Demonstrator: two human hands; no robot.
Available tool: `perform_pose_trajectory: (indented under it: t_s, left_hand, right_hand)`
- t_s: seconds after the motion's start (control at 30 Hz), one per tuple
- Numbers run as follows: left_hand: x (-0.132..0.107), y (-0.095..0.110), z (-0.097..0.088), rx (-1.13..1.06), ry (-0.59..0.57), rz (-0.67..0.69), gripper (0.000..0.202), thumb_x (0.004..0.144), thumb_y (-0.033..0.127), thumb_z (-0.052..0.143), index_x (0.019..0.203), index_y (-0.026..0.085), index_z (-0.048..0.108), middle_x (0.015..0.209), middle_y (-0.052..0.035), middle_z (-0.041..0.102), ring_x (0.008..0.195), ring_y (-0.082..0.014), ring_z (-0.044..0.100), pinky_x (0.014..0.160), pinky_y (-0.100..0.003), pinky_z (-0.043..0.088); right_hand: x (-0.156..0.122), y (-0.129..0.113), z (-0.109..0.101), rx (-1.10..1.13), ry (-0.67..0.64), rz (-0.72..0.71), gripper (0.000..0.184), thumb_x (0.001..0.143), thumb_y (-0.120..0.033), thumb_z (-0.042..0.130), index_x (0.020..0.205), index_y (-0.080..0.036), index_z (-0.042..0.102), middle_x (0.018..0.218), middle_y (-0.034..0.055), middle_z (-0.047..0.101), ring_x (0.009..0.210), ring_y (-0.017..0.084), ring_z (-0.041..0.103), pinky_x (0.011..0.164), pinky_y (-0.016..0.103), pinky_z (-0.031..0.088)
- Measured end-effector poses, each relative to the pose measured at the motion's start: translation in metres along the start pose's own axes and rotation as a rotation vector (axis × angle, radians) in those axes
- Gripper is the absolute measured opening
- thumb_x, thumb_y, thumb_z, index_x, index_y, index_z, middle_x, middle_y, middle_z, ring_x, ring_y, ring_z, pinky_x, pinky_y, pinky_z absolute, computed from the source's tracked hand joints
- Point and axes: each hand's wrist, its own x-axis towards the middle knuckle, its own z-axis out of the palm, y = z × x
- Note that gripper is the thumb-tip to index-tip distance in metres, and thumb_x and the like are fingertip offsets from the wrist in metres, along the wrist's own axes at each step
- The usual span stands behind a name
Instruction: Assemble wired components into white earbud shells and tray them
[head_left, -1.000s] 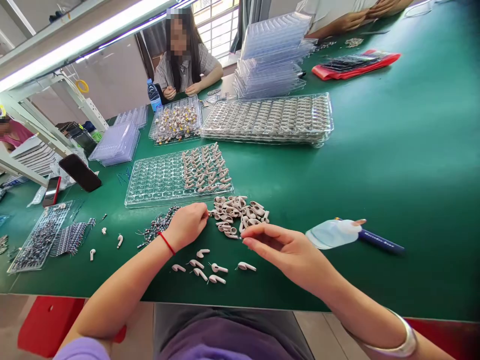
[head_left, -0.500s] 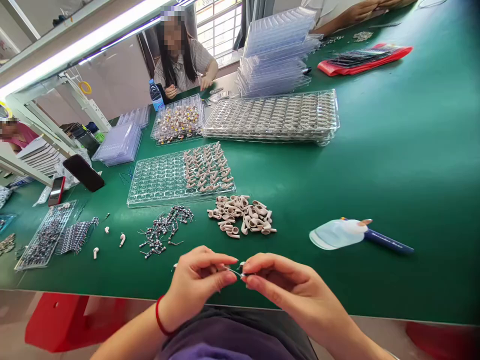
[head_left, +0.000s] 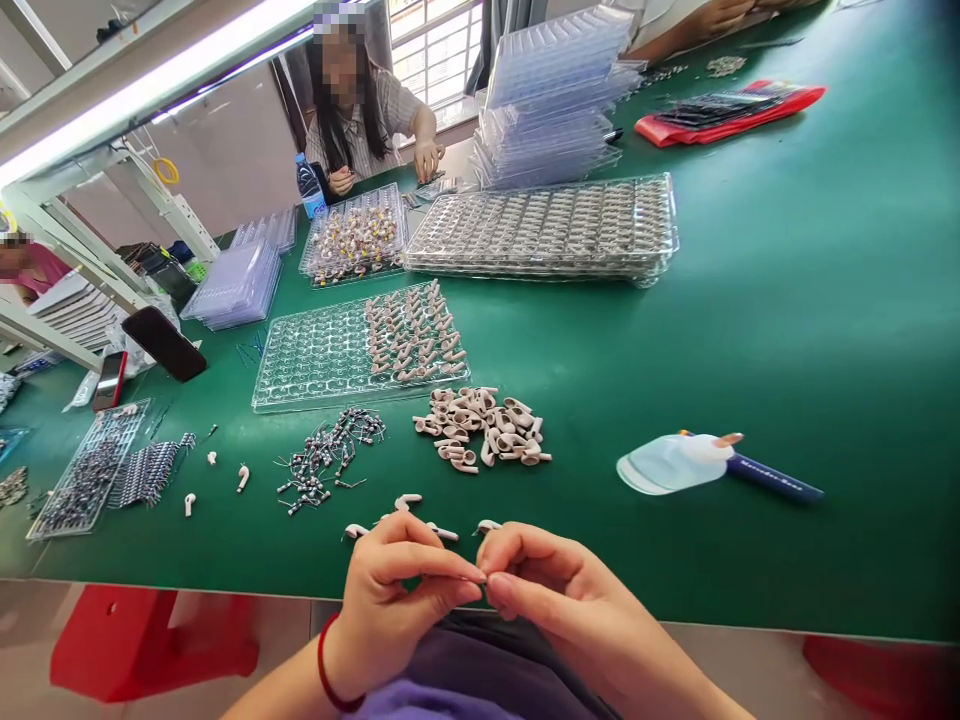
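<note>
- Left hand (head_left: 394,600) and right hand (head_left: 559,600) are together at the near edge of the green table (head_left: 750,330), pinched fingertips touching.
- Both pinches are closed; anything between them is too small to make out.
- Red cord on the left wrist.
- Small white pieces (head_left: 409,499) lie on the table just beyond the knuckles, partly hidden by the fingers.
- Pile of beige parts (head_left: 480,428) sits farther out, with a heap of wired components (head_left: 326,460) to its left.
- Clear tray (head_left: 315,360) behind them, its right part filled.
- Blue-handled tool (head_left: 772,480) lies to the right, well apart.
- A co-worker's hand (head_left: 429,155) rests at the far end.
</note>
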Motion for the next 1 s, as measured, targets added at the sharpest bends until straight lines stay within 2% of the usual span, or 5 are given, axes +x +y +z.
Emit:
perform_pose_trajectory:
  t_s: [0.17, 0.5, 0.63, 0.77, 1.0]
  left_hand:
    - [0.006, 0.009, -0.012, -0.048, -0.045, -0.138, 0.015, 0.074, 0.038, 0.080, 0.075, 0.022, 0.080, 0.065, -0.0035, 0.063, 0.060, -0.0122, 0.055, 0.058, -0.024, 0.045]
    - [0.000, -0.003, -0.003, -0.580, 0.168, -0.662, 0.025, 0.055, 0.032, 0.092, 0.069, 0.017, 0.077, 0.069, -0.0034, 0.072, 0.058, -0.0090, 0.062, 0.055, -0.017, 0.048]
    - [-0.006, 0.001, 0.002, -0.551, 0.102, -0.733, 0.031, 0.068, 0.035, 0.085, 0.094, 0.019, 0.080, 0.087, -0.0086, 0.075, 0.080, -0.0145, 0.069, 0.070, -0.019, 0.053]
    - [-0.009, 0.003, 0.004, -0.543, 0.126, -0.624, 0.021, 0.066, 0.033, 0.086, 0.083, 0.022, 0.081, 0.104, -0.0066, 0.067, 0.083, -0.0138, 0.066, 0.072, -0.021, 0.054]
    - [-0.008, 0.005, 0.003, -0.567, 0.131, -0.723, 0.027, 0.059, 0.039, 0.089, 0.078, 0.021, 0.081, 0.078, -0.0059, 0.070, 0.074, -0.0153, 0.066, 0.063, -0.021, 0.055]
  right_hand:
    - [-0.005, -0.013, -0.006, -0.233, -0.013, -0.040, 0.033, 0.077, -0.048, 0.071, 0.070, -0.017, 0.063, 0.062, -0.0019, 0.052, 0.056, 0.010, 0.045, 0.052, 0.022, 0.040]
    - [-0.013, -0.015, -0.006, -0.607, 0.163, -0.707, 0.013, 0.084, -0.011, 0.063, 0.087, -0.024, 0.065, 0.080, 0.0019, 0.067, 0.074, 0.014, 0.066, 0.065, 0.019, 0.055]
    - [-0.012, -0.013, -0.002, -0.562, 0.142, -0.717, 0.014, 0.086, -0.012, 0.062, 0.090, -0.024, 0.064, 0.080, 0.0020, 0.069, 0.075, 0.014, 0.068, 0.068, 0.020, 0.057]
    - [-0.010, -0.011, 0.005, -0.541, 0.125, -0.681, 0.007, 0.089, -0.019, 0.060, 0.088, -0.022, 0.066, 0.084, 0.0063, 0.073, 0.081, 0.018, 0.072, 0.074, 0.023, 0.060]
    - [-0.012, -0.011, 0.004, -0.554, 0.152, -0.712, 0.012, 0.085, -0.013, 0.063, 0.089, -0.024, 0.066, 0.079, 0.0029, 0.069, 0.073, 0.015, 0.068, 0.066, 0.020, 0.057]
